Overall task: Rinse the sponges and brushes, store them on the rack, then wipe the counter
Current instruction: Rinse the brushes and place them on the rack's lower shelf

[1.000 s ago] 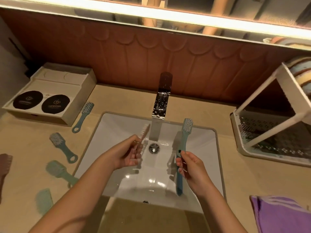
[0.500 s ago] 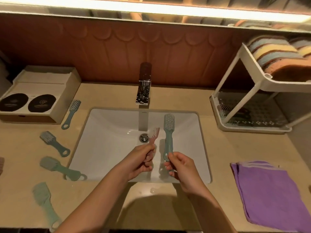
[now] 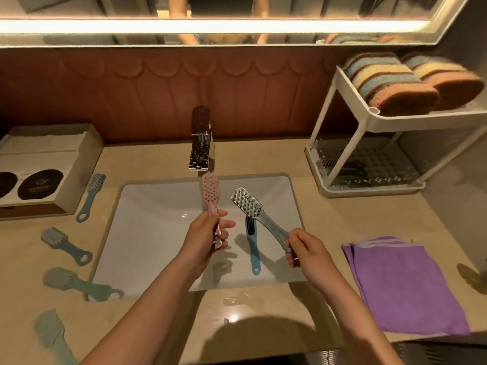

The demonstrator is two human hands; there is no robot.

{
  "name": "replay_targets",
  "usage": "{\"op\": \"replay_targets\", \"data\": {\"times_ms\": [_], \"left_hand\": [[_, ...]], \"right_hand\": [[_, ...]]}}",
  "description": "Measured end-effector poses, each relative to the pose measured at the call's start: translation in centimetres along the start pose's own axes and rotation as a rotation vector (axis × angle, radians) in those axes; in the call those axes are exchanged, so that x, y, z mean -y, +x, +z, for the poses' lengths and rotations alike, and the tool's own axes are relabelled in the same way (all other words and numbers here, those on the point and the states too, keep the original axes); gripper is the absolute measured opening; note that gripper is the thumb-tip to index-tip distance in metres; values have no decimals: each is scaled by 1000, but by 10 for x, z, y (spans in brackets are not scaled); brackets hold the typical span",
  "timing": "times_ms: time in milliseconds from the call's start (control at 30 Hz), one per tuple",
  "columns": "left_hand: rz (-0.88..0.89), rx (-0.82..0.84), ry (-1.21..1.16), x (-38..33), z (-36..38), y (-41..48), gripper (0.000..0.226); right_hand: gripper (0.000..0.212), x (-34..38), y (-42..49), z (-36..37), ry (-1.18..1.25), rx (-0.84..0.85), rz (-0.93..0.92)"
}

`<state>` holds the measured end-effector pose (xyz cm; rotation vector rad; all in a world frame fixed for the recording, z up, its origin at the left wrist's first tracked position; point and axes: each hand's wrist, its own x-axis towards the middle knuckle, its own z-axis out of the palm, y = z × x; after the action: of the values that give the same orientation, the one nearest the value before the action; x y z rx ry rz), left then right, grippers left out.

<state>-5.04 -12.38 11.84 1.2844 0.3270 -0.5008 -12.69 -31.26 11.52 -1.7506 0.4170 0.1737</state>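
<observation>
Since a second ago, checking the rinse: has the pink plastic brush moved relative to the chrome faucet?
Yes. The pink plastic brush turned bristles-up; its head, earlier beside the stream below the chrome faucet, now stands at the spout.

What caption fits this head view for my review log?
Over the sink, left hand holds a pink brush, right hand a blue-grey brush.

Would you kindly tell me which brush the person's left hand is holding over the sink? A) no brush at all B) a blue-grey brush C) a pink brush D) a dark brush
C: the left hand grips the handle of the pink brush, bristle head up below the faucet, while the right hand holds the blue-grey brush.
</observation>
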Motion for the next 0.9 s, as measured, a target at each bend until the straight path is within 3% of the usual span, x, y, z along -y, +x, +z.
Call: {"op": "replay_targets", "data": {"times_ms": [133, 333, 433, 533, 600, 733, 900], "left_hand": [[6, 10, -6, -4, 13, 0, 27], [67, 50, 203, -4, 33, 1, 15], [68, 40, 250, -2, 48, 7, 13], [46, 11, 213, -1, 65, 9, 14], [18, 5, 188, 0, 78, 11, 13], [-15, 28, 159, 2, 104, 14, 13], [-73, 100, 118, 4, 125, 22, 12]], "right_hand": [[31, 1, -2, -23, -137, 33, -76], [27, 5, 10, -49, -229, -22, -122], [19, 8, 14, -59, -406, -223, -132], [35, 18, 8, -60, -671, -452, -199], [39, 25, 8, -56, -685, -427, -281], [48, 28, 17, -50, -739, -255, -252], [41, 19, 29, -62, -737, -277, -245]]}}
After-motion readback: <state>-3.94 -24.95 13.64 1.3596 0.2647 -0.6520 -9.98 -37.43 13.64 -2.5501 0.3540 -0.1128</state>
